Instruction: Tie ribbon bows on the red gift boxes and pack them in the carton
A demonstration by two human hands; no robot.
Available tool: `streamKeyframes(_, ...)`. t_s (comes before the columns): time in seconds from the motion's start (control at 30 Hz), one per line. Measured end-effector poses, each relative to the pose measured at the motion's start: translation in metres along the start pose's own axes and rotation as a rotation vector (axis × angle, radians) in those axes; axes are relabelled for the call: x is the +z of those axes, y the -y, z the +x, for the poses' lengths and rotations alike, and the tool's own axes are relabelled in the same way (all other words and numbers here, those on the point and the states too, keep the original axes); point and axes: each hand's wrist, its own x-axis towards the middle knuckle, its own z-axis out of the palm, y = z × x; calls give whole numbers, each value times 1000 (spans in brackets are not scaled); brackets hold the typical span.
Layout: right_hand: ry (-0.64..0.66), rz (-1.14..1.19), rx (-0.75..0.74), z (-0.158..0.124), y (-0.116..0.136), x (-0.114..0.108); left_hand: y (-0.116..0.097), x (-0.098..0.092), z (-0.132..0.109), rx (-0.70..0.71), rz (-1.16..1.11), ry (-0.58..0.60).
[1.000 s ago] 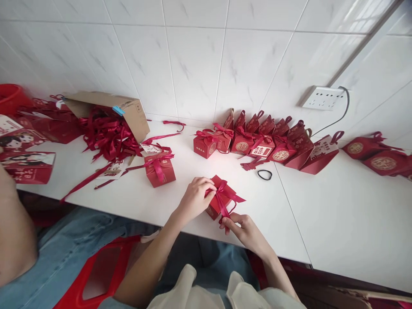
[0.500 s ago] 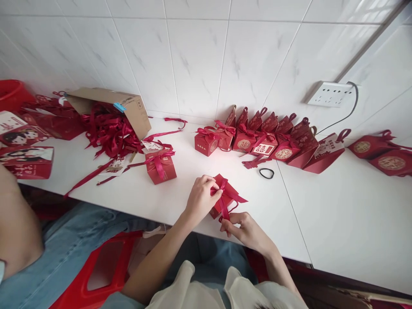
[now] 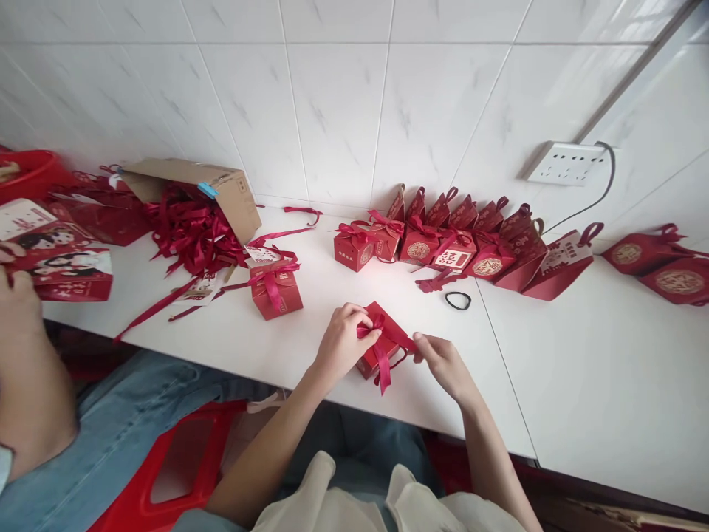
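Note:
A small red gift box [image 3: 388, 334] lies near the front edge of the white counter [image 3: 581, 384], wrapped in a dark red ribbon [image 3: 382, 362]. My left hand [image 3: 342, 341] pinches the ribbon's knot on top of the box. To the right of the box, my right hand [image 3: 443, 362] pinches a ribbon end at the box's right side. A loose ribbon tail hangs down in front of the box.
A finished box with a bow [image 3: 275, 288] stands to the left. A row of red boxes and bags [image 3: 459, 244] lines the wall. A cardboard carton [image 3: 210, 188] spills ribbons. A black hair tie [image 3: 458, 300] lies near. Another person's arm [image 3: 27, 369] is at the left.
My right hand has let go of the lower ribbon tail and moved up and right to the ribbon end beside the box. My left hand stays on the knot.

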Motion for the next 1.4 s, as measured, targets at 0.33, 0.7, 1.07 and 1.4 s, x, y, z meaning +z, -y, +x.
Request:
streamKeyframes(0.33, 36, -71, -142, -5, 3, 1, 1, 2, -1, 15, 29, -17)
streamKeyframes(0.7, 53, -209, -88, -14, -8, -19, 1, 2, 1, -9, 11, 19)
streamKeyframes(1.07, -171, -393, -222, 35, 44, -10, 3, 1, 2, 80, 12, -36)
streamKeyframes(1.4, -65, -426, -178, 50, 54, 28, 6, -2, -11, -124, 211, -226)
